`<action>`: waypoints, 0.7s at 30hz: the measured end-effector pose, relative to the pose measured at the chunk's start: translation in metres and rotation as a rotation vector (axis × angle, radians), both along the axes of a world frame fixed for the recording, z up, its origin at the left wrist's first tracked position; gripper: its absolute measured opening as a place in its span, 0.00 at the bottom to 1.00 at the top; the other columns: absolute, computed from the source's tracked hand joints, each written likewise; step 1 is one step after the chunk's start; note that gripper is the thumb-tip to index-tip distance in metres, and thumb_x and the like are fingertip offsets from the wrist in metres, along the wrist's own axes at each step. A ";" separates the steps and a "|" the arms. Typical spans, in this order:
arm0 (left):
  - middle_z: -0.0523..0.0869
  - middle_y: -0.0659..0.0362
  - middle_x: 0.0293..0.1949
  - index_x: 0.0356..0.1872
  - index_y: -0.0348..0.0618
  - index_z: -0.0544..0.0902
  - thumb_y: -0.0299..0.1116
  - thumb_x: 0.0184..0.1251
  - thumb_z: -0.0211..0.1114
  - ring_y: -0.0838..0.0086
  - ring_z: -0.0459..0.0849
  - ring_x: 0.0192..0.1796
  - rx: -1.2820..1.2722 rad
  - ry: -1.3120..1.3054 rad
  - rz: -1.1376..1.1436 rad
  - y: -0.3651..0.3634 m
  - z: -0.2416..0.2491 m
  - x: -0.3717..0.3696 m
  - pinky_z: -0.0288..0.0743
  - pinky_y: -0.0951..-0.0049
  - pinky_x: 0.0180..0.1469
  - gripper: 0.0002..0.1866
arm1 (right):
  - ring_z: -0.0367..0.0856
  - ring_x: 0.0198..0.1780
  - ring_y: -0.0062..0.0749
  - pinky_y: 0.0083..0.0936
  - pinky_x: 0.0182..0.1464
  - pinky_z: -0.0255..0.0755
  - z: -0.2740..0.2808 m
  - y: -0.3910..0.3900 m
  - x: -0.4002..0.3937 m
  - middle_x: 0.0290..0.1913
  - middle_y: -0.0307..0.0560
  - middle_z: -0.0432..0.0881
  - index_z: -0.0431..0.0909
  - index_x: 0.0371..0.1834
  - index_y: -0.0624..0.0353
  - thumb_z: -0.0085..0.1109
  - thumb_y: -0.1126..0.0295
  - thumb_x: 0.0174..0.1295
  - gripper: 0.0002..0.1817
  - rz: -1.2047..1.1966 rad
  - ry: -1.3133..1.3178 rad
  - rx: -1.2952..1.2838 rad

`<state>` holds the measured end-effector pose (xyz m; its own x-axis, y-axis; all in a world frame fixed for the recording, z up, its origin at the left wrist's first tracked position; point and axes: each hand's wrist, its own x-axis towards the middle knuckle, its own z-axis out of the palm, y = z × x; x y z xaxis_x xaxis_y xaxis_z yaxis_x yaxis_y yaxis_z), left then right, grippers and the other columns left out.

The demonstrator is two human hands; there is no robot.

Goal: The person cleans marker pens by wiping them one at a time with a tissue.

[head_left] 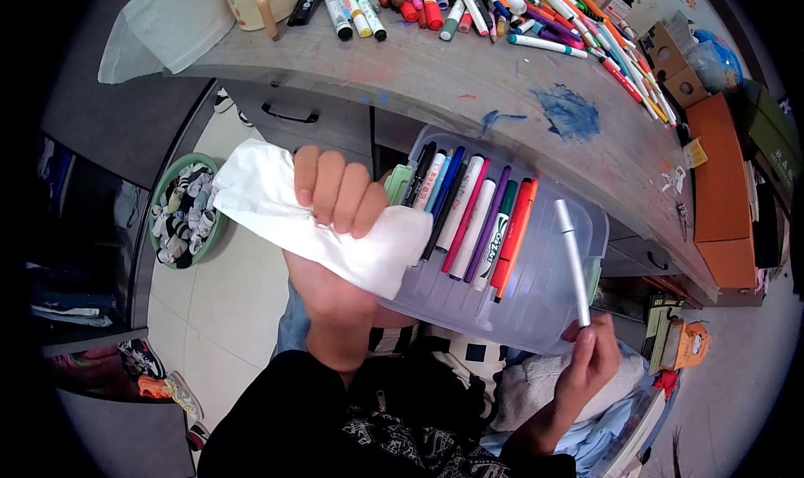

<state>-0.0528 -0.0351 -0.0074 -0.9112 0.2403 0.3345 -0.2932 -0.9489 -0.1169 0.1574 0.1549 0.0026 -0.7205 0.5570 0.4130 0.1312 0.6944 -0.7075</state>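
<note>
My left hand is closed around a white tissue, which hangs out on both sides of the fingers. Between the fingertips of my right hand stands a silver-white marker, gripped near its lower end and pointing up. Below both hands is a clear plastic box lid that looks to rest over the lap. Several markers lie on it side by side in a row, among them black, blue, pink, purple, green and orange ones. The right-hand marker is to the right of this row.
The desk carries a big heap of pens and markers, a yellow mug and blue paint stains. A green basin of socks stands on the floor at left. Cardboard boxes are at right.
</note>
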 end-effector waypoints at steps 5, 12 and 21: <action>0.60 0.66 0.23 0.29 0.49 0.62 0.35 0.77 0.45 0.80 0.58 0.25 -0.093 -0.035 -0.045 0.012 0.006 0.011 0.58 0.80 0.30 0.12 | 0.68 0.28 0.31 0.25 0.33 0.62 0.006 0.007 -0.005 0.22 0.46 0.72 0.73 0.22 0.68 0.53 0.72 0.66 0.14 -0.144 -0.054 0.067; 0.71 0.56 0.44 0.53 0.38 0.68 0.46 0.78 0.42 0.69 0.70 0.51 -0.298 -0.169 -0.094 0.024 0.003 0.028 0.63 0.66 0.62 0.20 | 0.69 0.27 0.30 0.24 0.32 0.62 0.008 -0.003 -0.018 0.22 0.46 0.73 0.74 0.24 0.68 0.57 0.73 0.65 0.12 -0.153 -0.090 -0.008; 0.69 0.51 0.66 0.71 0.35 0.59 0.51 0.78 0.37 0.61 0.67 0.70 -0.345 -0.193 -0.204 0.031 0.003 0.035 0.53 0.56 0.76 0.32 | 0.71 0.27 0.34 0.26 0.33 0.65 0.012 -0.016 -0.040 0.24 0.49 0.73 0.74 0.27 0.69 0.58 0.74 0.63 0.10 -0.014 -0.297 -0.044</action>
<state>-0.0175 -0.0037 -0.0047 -0.8712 0.4898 0.0315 -0.4828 -0.8667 0.1257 0.1173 0.1387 0.0145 -0.7982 0.5804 0.1611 0.3461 0.6609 -0.6660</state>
